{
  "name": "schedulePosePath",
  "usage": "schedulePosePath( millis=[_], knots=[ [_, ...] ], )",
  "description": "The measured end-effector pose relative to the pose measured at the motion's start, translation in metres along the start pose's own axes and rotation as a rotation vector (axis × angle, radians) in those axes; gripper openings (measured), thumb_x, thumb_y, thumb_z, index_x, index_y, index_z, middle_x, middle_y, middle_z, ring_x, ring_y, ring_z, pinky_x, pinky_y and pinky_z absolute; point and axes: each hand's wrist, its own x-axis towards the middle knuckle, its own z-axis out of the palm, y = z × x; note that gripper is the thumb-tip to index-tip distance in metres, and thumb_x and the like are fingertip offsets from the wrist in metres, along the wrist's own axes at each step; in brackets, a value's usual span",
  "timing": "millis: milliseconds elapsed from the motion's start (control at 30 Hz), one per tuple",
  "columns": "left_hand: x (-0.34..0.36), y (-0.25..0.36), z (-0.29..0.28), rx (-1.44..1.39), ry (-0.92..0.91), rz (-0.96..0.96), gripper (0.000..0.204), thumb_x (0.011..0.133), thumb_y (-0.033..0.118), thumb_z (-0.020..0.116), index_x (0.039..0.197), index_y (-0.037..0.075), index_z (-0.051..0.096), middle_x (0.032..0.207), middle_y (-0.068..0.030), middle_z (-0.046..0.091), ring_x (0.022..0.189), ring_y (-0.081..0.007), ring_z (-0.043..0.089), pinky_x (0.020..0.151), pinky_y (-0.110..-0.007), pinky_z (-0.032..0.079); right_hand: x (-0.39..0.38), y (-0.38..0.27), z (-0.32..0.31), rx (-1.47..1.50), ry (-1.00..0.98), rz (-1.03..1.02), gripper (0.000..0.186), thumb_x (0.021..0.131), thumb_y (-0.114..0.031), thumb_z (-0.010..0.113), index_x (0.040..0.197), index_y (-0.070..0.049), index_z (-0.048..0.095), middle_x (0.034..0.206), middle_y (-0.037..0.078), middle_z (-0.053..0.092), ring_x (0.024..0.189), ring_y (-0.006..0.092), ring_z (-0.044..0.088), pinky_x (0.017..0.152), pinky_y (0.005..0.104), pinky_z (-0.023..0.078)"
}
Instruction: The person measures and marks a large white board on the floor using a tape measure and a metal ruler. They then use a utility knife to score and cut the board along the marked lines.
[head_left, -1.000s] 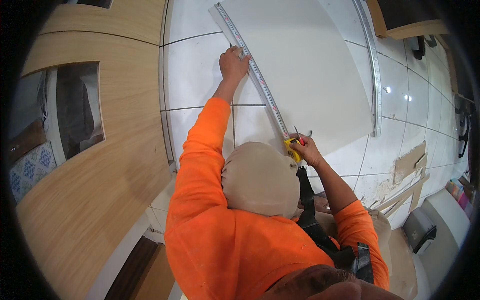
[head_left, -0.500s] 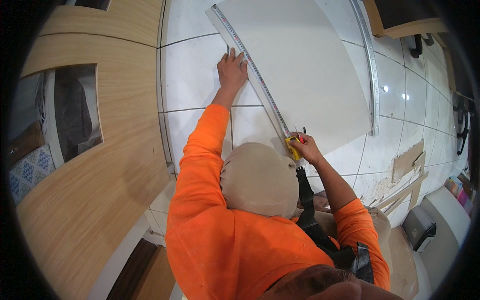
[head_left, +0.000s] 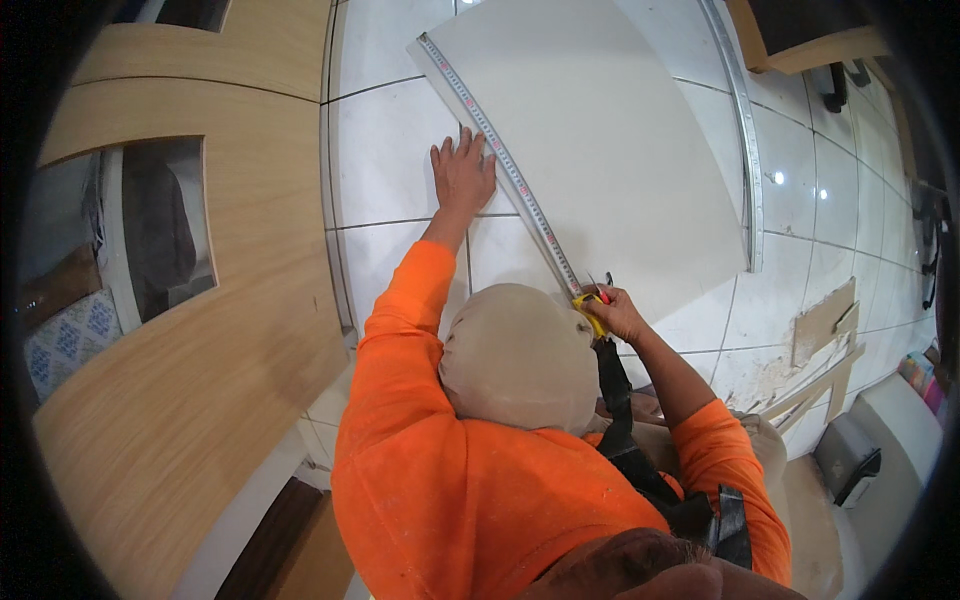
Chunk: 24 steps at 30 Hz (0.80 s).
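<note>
A pale flat board (head_left: 610,150) lies on the tiled floor in front of me. Along its left edge stretches the blade of a tape measure (head_left: 520,188), its far end at the board's far left corner. My right hand (head_left: 622,314) is closed around the yellow tape measure case (head_left: 590,314) at the board's near end. A thin pointed tool with a red part (head_left: 604,295) sticks out from the same fingers; its kind is unclear. My left hand (head_left: 464,182) rests flat, fingers spread, by the left edge, its fingertips close to the blade.
On the left stands a wood-grain panel (head_left: 250,200) with cut-out openings. A long metal strip (head_left: 748,160) lies right of the board. Board scraps (head_left: 825,325) lie farther right, near a grey box (head_left: 845,455). My bent knee (head_left: 520,355) is between my arms.
The board's far left corner and the blade's end have come slightly nearer me. My left hand has moved nearer too, and my right hand a little. The view has shifted slightly.
</note>
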Motion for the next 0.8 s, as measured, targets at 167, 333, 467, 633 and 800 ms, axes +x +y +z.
schedulePosePath(
  millis=[167,333,467,633,800],
  knots=[
    [-0.009,0.007,-0.007,0.023,-0.067,-0.028,0.054,0.100,0.033,0.056,0.150,0.013,0.051,0.158,-0.0149,0.045,0.143,-0.0422,0.041,0.122,-0.059,0.022,-0.001,0.011,-0.003,0.036,-0.023,-0.018,0.045,0.086,-0.022,0.074,0.125,0.000,0.069,0.101,0.009,0.072,0.088,0.0147,0.066,0.085,0.0302,0.054],
    [0.002,0.011,0.000,-0.034,-0.053,-0.056,0.055,0.099,0.028,0.056,0.151,0.013,0.050,0.158,-0.0190,0.043,0.144,-0.0414,0.039,0.122,-0.058,0.023,-0.004,-0.007,-0.021,0.012,0.023,-0.092,0.043,0.086,-0.019,0.074,0.124,0.001,0.069,0.101,0.009,0.073,0.088,0.0153,0.067,0.084,0.0307,0.055],
    [0.038,0.027,-0.005,-0.079,0.026,0.040,0.056,0.097,0.027,0.058,0.151,0.014,0.050,0.157,-0.0242,0.042,0.143,-0.0433,0.041,0.121,-0.054,0.027,0.010,-0.027,-0.057,0.170,0.096,-0.161,0.041,0.086,-0.018,0.073,0.121,0.001,0.070,0.101,0.010,0.073,0.089,0.0167,0.069,0.083,0.0320,0.056],
    [0.102,0.070,-0.030,-0.005,-0.082,0.265,0.055,0.100,0.030,0.056,0.152,0.014,0.048,0.160,-0.0236,0.038,0.145,-0.0435,0.039,0.120,-0.051,0.031,0.019,-0.053,-0.133,0.144,0.283,-0.188,0.038,0.085,-0.017,0.073,0.118,0.002,0.071,0.096,0.009,0.072,0.084,0.0163,0.069,0.078,0.0330,0.057],
    [0.172,0.136,-0.042,0.103,-0.163,0.556,0.055,0.105,0.038,0.051,0.154,0.014,0.045,0.162,-0.0230,0.035,0.147,-0.0440,0.036,0.121,-0.050,0.030,0.014,-0.060,-0.227,-0.052,0.399,-0.272,0.035,0.082,-0.019,0.073,0.112,0.001,0.073,0.087,0.007,0.072,0.075,0.0155,0.068,0.070,0.0307,0.056]
  ],
)
